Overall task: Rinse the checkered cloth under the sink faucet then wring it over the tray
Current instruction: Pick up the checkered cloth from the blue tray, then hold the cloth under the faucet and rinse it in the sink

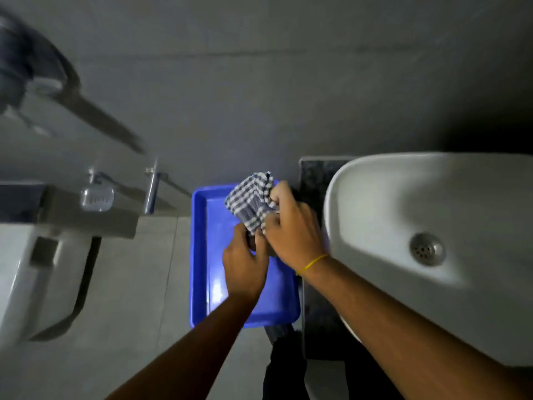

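Note:
The blue-and-white checkered cloth (251,199) is bunched and twisted between both hands, above the far part of the blue tray (202,255). My left hand (245,262) grips its near end. My right hand (291,226), with a yellow band on the wrist, grips the cloth further up. The tray lies on the floor, to the left of the white sink (418,226). The drain (427,249) shows in the basin. No faucet is in view.
A dark stone counter edge (313,180) borders the sink on its left. A white toilet (28,269) stands at the left. A soap dish (96,197) and a metal tap (152,194) hang on the wall. Grey floor tiles lie around the tray.

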